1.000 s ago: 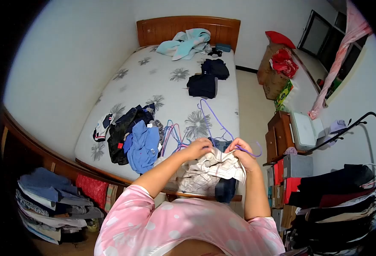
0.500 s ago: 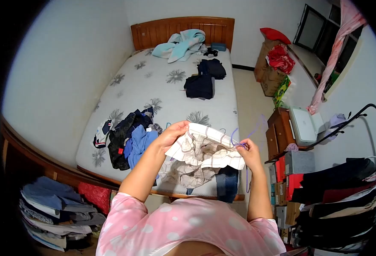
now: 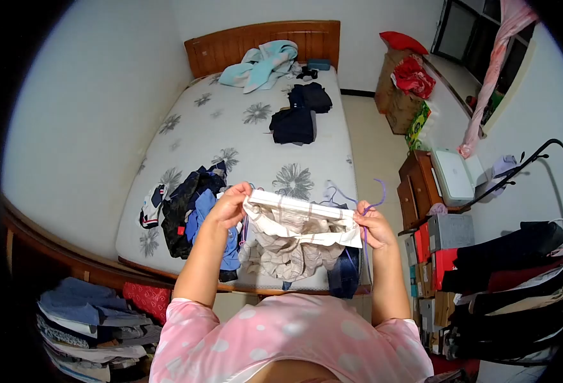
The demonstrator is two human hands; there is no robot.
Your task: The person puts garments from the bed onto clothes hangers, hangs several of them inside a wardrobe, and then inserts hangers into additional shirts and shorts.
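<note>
A white and beige checked garment (image 3: pixel 294 246) is stretched between my hands, its straight band on top and its crumpled body hanging below. My left hand (image 3: pixel 232 205) pinches the left end of the band. The right end is gripped by my right hand (image 3: pixel 374 226), which also has a purple hanger (image 3: pixel 376 202) at its fingers. Part of that hanger is hidden by the hand and cloth. Dark blue jeans (image 3: pixel 344 274) lie on the bed edge, partly under the garment. To the left is a blue garment (image 3: pixel 203 212) in a pile of clothes.
On the bed (image 3: pixel 249 147) are folded dark clothes (image 3: pixel 293 125) and a light blue blanket (image 3: pixel 260 66). Stacked clothes (image 3: pixel 96 319) stand at the lower left. A wooden cabinet (image 3: pixel 415 188), boxes (image 3: pixel 450 231) and a rack of hanging clothes (image 3: pixel 511 287) are on the right.
The garment has gone from bunched to spread wide, its band now pulled straight. My left hand has moved left and up. The purple hanger has swung to my right hand's side.
</note>
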